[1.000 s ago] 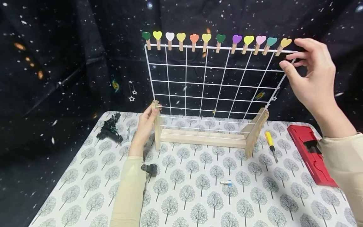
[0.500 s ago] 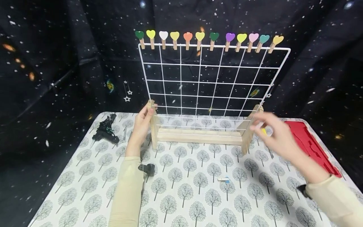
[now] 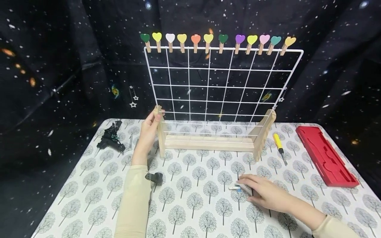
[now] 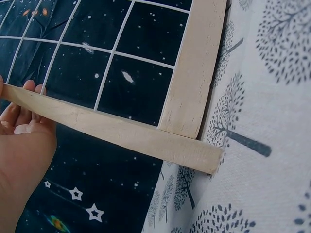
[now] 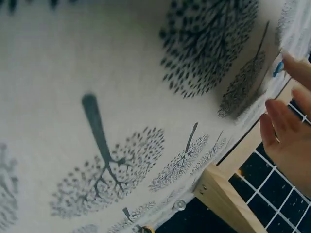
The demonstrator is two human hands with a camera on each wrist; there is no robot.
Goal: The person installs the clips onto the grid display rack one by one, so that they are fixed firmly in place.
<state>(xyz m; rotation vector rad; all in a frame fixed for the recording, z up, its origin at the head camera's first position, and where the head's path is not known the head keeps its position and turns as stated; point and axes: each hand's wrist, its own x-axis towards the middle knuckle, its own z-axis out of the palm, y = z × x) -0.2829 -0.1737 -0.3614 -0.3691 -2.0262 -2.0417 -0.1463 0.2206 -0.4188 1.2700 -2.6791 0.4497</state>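
My left hand (image 3: pixel 148 132) grips the left wooden upright (image 3: pixel 161 140) of a stand, thumb in front and fingers behind it; the left wrist view shows the fingers around the wood's edge (image 4: pixel 112 127). The stand holds up a white wire grid (image 3: pixel 293 51). A row of small wooden clothespins with coloured hearts, an orange one (image 3: pixel 195 39) among them, is clipped along its top bar. On the tablecloth lies a loose clothespin (image 3: pixel 234 188) with a blue heart (image 5: pixel 278 69). My right hand (image 3: pixel 269 195) is just right of it, fingers spread and loosely bent, thumb apart.
A yellow-handled screwdriver (image 3: pixel 278 147) lies right of the stand, and a red moulded tray (image 3: pixel 327 158) stands beyond it. At the far left sits a black tangled object (image 3: pixel 111 137). The tree-print tablecloth (image 3: pixel 184 211) covers the table; a dark starry curtain (image 3: pixel 59 66) hangs behind.
My right hand has come down from the grid's top right corner, past the right upright, to beside the loose clothespin. The left hand stays on the upright.
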